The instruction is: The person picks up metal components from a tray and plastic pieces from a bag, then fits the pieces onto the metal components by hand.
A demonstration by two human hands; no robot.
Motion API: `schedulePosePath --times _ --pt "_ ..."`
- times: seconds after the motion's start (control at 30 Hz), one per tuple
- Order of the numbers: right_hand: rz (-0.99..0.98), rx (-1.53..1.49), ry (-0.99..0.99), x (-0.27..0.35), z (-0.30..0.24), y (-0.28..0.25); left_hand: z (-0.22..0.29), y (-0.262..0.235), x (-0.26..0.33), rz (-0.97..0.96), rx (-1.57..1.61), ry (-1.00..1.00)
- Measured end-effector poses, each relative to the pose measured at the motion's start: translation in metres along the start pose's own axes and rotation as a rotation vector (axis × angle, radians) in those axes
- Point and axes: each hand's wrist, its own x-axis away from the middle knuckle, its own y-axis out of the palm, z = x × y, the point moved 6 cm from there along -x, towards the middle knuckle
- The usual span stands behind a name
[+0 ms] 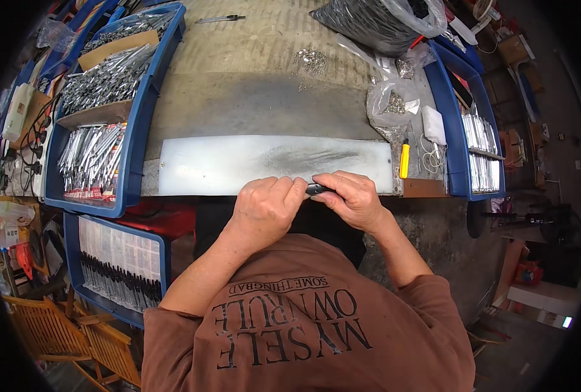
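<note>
In front of my body, just over the near edge of the bench, my two hands meet at a small dark black part [315,189]. My right hand [357,201] pinches it between thumb and fingers. My left hand [269,208] is closed round its other end, and the fist hides whatever else is in it. Below both hands is a long white plate [218,163] on the bench edge, with dark smudges on its right half. What the black part belongs to cannot be made out.
A blue bin [148,98] with thin metal rods and dark parts stands left. Below it, a blue tray [166,261] holds black-ended rods. At right are a yellow-handled screwdriver [405,160], a bag of small metal parts [385,101] and another blue bin [444,98]. A black bag [369,29] lies behind.
</note>
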Motion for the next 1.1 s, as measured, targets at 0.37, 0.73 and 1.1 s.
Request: schedulePosePath --times 0.37,0.73,1.1 --pt "-0.114 -0.007 -0.121 -0.007 0.002 -0.004 -0.003 -0.005 -0.002 -0.013 0.132 -0.009" --pt "-0.015 0.027 -0.094 -0.004 0.0 -0.006 -0.001 -0.005 -0.001 0.022 0.093 -0.081" --pt "-0.146 0.013 -0.122 -0.013 -0.003 -0.011 0.0 -0.01 -0.002 0.049 0.108 -0.012"
